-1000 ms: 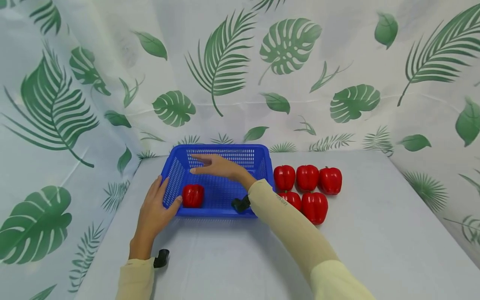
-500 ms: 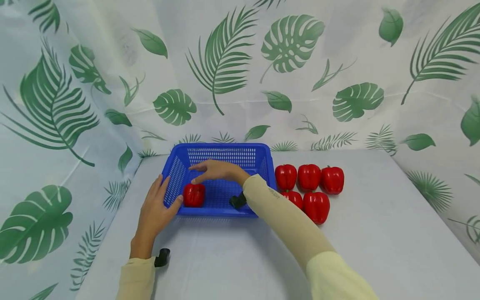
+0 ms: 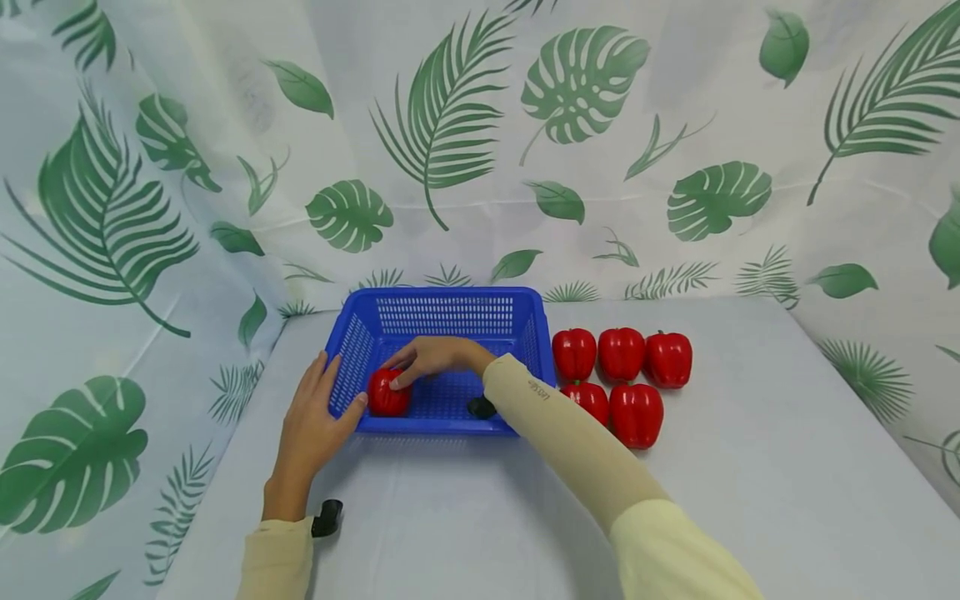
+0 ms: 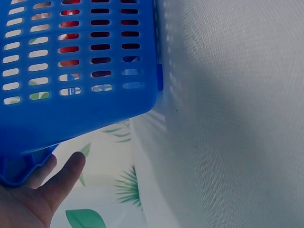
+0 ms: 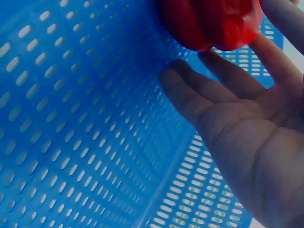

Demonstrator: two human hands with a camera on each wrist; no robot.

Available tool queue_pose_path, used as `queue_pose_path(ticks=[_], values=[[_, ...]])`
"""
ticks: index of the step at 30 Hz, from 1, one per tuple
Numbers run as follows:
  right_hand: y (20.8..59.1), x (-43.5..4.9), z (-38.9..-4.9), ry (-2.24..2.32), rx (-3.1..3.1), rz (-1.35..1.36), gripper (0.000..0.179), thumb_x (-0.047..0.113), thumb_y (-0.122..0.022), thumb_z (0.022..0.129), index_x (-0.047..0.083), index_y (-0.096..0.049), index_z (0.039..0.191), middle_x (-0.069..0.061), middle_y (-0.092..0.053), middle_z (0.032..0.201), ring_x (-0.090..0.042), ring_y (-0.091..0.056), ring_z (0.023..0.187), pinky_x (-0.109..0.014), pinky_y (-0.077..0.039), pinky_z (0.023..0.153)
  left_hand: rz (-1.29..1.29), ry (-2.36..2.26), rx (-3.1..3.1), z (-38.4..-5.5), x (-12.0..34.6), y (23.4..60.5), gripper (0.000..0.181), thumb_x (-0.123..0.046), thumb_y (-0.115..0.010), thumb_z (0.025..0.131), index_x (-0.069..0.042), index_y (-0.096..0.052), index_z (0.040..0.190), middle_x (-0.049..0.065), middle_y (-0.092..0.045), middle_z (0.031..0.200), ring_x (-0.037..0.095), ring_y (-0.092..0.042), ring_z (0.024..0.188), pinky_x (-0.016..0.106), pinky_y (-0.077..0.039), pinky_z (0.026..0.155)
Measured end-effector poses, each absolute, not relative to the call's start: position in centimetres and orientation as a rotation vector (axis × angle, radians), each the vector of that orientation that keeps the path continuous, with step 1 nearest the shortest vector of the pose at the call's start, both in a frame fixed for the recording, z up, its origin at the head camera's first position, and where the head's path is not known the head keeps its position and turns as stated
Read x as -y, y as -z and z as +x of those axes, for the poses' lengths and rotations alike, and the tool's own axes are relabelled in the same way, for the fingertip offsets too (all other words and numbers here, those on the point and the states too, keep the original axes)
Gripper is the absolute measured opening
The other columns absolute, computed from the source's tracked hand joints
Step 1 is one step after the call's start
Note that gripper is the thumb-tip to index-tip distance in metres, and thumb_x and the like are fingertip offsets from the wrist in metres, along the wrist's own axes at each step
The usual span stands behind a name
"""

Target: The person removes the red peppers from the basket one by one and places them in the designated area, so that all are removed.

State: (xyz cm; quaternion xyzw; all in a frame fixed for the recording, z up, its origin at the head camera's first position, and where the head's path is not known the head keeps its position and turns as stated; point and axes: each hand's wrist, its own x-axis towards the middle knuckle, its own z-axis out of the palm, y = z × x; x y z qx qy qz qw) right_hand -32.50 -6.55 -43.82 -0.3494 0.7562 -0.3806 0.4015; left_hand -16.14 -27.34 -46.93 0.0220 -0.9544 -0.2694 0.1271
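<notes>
A blue perforated plastic basket (image 3: 442, 426) stands on the white-covered table, with one red bell pepper (image 3: 384, 400) in its front left corner. My right hand (image 3: 438, 355) reaches into the basket from the right and grips that pepper, thumb on the near side. In the right wrist view the fingers (image 5: 232, 78) lie against the pepper (image 5: 209, 23). Beside the basket's left front corner, my left hand (image 3: 311, 425) touches the rim with fingers extended. Seen from the left wrist, the thumb and fingers of this hand (image 4: 38, 197) are straight at the basket's corner.
Several more red bell peppers (image 3: 621, 354) stand in two rows on the table just right of the basket, one partly hidden by the right sleeve (image 3: 577, 442). A leaf-printed white curtain (image 3: 465, 150) closes off the back and both sides.
My right hand has come down and toward me from above the basket, and its fingers have closed on the pepper inside. The left hand has stayed at the rim.
</notes>
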Motion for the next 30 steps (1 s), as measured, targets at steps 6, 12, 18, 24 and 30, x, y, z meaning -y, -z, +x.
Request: queue_pose_path(ticks=[6, 12, 18, 24, 30], values=[[44.4, 6.6, -32.5, 0.996, -1.928, -0.928, 0.052, 0.019, -0.076, 0.099, 0.004, -0.065, 0.148, -0.011, -0.07, 0.137, -0.028, -0.064, 0.127, -0.045, -0.055, 0.107, 0.058, 0.783, 2.765, -16.0, 27.3, 46.9, 0.081, -0.039, -0.064, 0.103, 0.001, -0.034, 0.166, 0.024, -0.023, 0.174, 0.047, -0.022, 0.159, 0.073, -0.025, 0.12], [44.3, 6.5, -32.4, 1.021, -1.907, -0.941, 0.049, 0.013, -0.076, 0.1, 0.001, -0.065, 0.146, -0.013, -0.072, 0.132, -0.026, -0.069, 0.118, -0.04, -0.06, 0.1, 0.06, 0.783, 2.772, -16.0, 27.2, 46.8, 0.081, -0.039, -0.063, 0.103, 0.001, -0.033, 0.166, 0.024, -0.022, 0.174, 0.047, -0.021, 0.159, 0.074, -0.025, 0.12], [43.8, 5.9, -32.6, 1.032, -1.921, -0.94, 0.046, 0.009, -0.075, 0.1, -0.001, -0.066, 0.144, -0.013, -0.073, 0.127, -0.025, -0.071, 0.112, -0.038, -0.062, 0.095, 0.051, 0.794, 2.765, -16.1, 27.2, 46.8, 0.081, -0.039, -0.063, 0.103, 0.001, -0.032, 0.166, 0.024, -0.022, 0.174, 0.047, -0.021, 0.159, 0.073, -0.025, 0.12], [43.1, 4.7, -33.0, 1.053, -1.96, -0.919, 0.044, 0.006, -0.073, 0.1, -0.001, -0.067, 0.143, -0.013, -0.073, 0.127, -0.027, -0.071, 0.113, -0.04, -0.062, 0.094, 0.035, 0.798, 2.743, -16.2, 27.1, 46.8, 0.08, -0.039, -0.063, 0.103, 0.002, -0.034, 0.165, 0.025, -0.024, 0.173, 0.048, -0.023, 0.158, 0.074, -0.026, 0.119], [42.0, 3.4, -33.0, 1.091, -1.988, -0.916, 0.044, 0.009, -0.073, 0.101, 0.0, -0.067, 0.144, -0.014, -0.072, 0.13, -0.027, -0.072, 0.112, -0.05, -0.059, 0.099, 0.032, 0.808, 2.742, -15.9, 27.1, 46.8, 0.08, -0.038, -0.064, 0.103, 0.003, -0.035, 0.165, 0.025, -0.024, 0.173, 0.048, -0.023, 0.158, 0.075, -0.025, 0.119]])
